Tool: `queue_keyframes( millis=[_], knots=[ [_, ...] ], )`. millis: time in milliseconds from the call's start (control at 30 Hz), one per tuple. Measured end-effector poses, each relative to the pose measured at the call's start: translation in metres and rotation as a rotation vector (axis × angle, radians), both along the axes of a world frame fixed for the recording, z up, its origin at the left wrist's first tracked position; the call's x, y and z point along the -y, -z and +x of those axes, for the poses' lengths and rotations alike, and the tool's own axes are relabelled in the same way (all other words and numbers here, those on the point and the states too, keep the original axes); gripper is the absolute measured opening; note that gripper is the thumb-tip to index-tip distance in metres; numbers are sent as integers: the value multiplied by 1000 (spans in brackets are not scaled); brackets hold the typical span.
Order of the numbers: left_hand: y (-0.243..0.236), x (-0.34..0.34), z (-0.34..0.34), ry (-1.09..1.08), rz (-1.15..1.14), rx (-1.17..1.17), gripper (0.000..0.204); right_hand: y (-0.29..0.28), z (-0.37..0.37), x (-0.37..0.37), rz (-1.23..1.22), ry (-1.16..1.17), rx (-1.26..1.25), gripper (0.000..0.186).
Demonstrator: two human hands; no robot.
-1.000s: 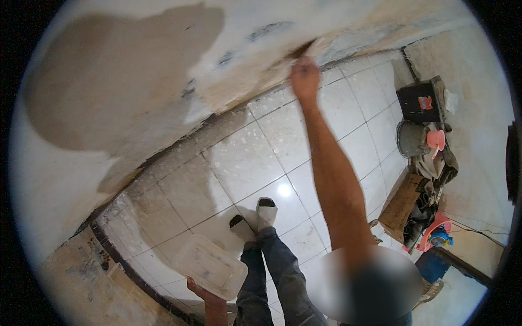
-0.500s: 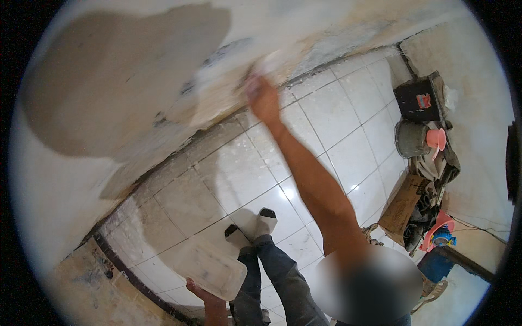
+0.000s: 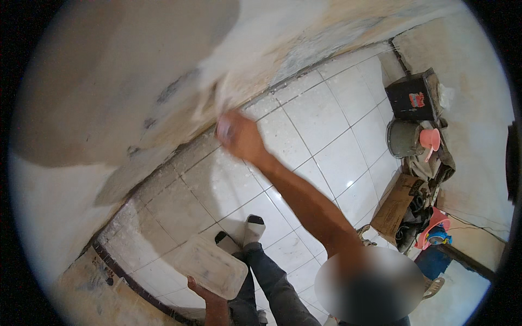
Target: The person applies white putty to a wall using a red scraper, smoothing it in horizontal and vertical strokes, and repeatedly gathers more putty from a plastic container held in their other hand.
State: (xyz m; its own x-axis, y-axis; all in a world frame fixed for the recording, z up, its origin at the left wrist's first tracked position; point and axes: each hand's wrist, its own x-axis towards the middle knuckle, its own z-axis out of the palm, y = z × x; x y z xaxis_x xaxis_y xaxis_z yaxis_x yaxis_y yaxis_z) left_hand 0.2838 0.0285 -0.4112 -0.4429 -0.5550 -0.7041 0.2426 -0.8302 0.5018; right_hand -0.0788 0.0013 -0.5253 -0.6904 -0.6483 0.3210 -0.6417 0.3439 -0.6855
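Observation:
My right hand (image 3: 239, 136) is closed and stretched out close to the stained, patchy wall (image 3: 288, 38). It grips a flat tool (image 3: 219, 95), smeared by motion, whose far end is at or near the wall surface low down; I cannot tell if it touches. Down at the lower left, my left hand (image 3: 209, 293) holds a translucent rectangular plastic container (image 3: 212, 266) beside my legs. What is inside the container is hard to make out.
My socked feet (image 3: 253, 228) stand on white floor tiles (image 3: 315, 119). Along the right wall sit a black box (image 3: 408, 95), grey bucket (image 3: 401, 138), pink dipper (image 3: 429, 138), cardboard box (image 3: 390, 209), dark jumbled items and a pink basin (image 3: 429, 223) with a blue object.
My right hand and the tool have swept down and leftward along the lower wall. My left hand with the container stays nearly in place.

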Motion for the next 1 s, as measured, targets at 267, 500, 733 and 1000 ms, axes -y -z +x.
queue_keyframes(
  millis=[267, 500, 733, 1000],
  knots=[
    [7, 0, 6, -11, 11, 70, 74, -60, -94, -32, -236, 530, -6, 10],
    [10, 0, 13, -3, 19, 96, 85, 4, -19, -57, 184, -97, -74, 16],
    [11, 6, 31, 29, 35, 48, 87, -50, -183, -99, -318, 617, 90, 24],
    [-49, 18, -2, 19, -143, 53, 58, -80, -78, -84, -27, 35, -34, 11]
  ],
)
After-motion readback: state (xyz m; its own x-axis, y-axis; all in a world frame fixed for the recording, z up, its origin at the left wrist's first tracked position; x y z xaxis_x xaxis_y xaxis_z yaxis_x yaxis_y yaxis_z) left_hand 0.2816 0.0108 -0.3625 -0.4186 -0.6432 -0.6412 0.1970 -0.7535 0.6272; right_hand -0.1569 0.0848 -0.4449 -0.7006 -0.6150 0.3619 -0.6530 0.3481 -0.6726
